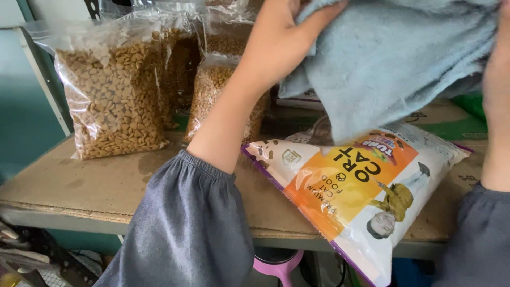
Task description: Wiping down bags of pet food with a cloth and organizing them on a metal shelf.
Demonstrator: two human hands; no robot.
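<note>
My left hand (281,40) is raised at the top centre and grips the left edge of a pale blue towel (393,58). My right hand (498,69) holds the towel's right side at the frame's edge; its fingers are mostly cut off. The towel hangs over a white, orange and purple pet food bag (350,186), which lies flat on the shelf and overhangs the front edge. Both arms wear grey sleeves with gathered cuffs.
Clear plastic bags of brown kibble (111,90) stand at the back left of the cardboard-covered shelf (79,186), with more bags (218,90) behind my left arm. A pink object (279,263) sits below the shelf. A metal upright (45,79) runs at the left.
</note>
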